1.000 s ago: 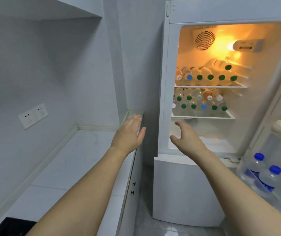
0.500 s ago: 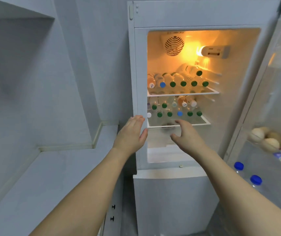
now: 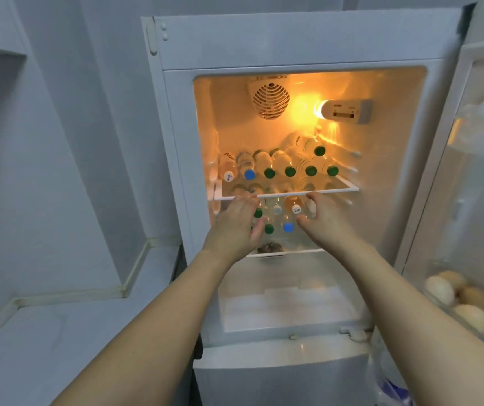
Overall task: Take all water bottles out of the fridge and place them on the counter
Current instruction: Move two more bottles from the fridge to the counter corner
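The open fridge (image 3: 299,45) is lit inside. Several water bottles lie on their sides on the upper shelf (image 3: 349,187), caps toward me, mostly green-capped (image 3: 290,171) and one blue-capped (image 3: 249,174). More bottles lie on the lower shelf, among them a green-capped one (image 3: 269,229) and a blue-capped one (image 3: 288,227). My left hand (image 3: 234,227) and my right hand (image 3: 325,221) reach in at the lower shelf with fingers spread, on either side of those bottles. Neither hand holds anything. The hands hide part of the lower row.
A pale counter (image 3: 67,341) lies to the left of the fridge, running into a wall corner. The open fridge door (image 3: 481,183) stands at the right, with eggs (image 3: 454,297) in its rack. A crisper cover (image 3: 287,306) sits below the shelves.
Both hands have moved forward and up from the fridge's front edge into the lower shelf area. The view has moved closer and now faces the fridge straight on.
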{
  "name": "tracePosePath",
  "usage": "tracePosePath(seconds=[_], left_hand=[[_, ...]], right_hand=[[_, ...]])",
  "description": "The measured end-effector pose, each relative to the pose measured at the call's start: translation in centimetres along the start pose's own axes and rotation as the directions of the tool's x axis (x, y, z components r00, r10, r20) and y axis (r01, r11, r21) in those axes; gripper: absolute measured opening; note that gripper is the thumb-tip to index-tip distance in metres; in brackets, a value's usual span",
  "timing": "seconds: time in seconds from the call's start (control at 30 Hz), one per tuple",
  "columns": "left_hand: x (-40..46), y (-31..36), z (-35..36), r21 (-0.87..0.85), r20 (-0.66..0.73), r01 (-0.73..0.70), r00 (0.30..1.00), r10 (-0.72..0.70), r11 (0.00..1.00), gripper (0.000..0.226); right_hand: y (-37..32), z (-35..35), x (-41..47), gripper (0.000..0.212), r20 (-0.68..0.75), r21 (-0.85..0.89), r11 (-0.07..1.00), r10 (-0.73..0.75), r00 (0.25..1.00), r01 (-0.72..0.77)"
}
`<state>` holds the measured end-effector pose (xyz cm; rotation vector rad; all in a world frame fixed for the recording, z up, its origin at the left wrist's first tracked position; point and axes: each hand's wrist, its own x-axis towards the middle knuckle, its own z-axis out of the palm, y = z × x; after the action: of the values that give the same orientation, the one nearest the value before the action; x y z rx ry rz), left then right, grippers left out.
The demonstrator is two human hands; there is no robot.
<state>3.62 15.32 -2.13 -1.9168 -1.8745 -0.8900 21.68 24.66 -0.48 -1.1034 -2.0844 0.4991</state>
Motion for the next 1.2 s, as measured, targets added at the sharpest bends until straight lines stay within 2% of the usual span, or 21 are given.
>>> tracePosePath(seconds=[0.4,0.63,0.83,0.93,1.0,1.2], left_hand=[[8.3,-1.1,3.7,0.083,0.002,0.027,1.000,-0.027,0.996,0.051],[13.6,-2.1,6.1,0.132,-0.006,-0.038,0.999,0.040,0.990,0.051],[20.6,-2.6,8.5,0.128,0.049,-0.063,0.997,0.057,0.990,0.052],[24.3,-2.6,9.9,0.155,0.126,-0.116,0.987,0.097,0.981,0.055],[26.6,-2.6,10.8,0.184,0.194,-0.176,0.971,0.140,0.967,0.058],[33.2,-2.4,13.5,0.227,0.296,-0.376,0.906,0.304,0.898,0.061]], right_hand=[[3.2,-0.5,11.8,0.061,-0.088,0.109,0.992,0.069,0.994,-0.060],[6.0,-0.8,17.8,0.063,-0.129,0.060,0.986,0.163,0.978,-0.156],[8.9,-0.4,20.4,0.041,-0.095,-0.006,0.968,0.250,0.964,-0.251],[10.3,0.1,21.6,0.041,-0.075,-0.035,0.958,0.282,0.957,-0.285],[10.9,0.6,22.1,0.041,-0.084,-0.066,0.961,0.263,0.961,-0.269],[12.7,2.4,23.9,0.015,-0.131,-0.152,0.970,0.168,0.977,-0.187]])
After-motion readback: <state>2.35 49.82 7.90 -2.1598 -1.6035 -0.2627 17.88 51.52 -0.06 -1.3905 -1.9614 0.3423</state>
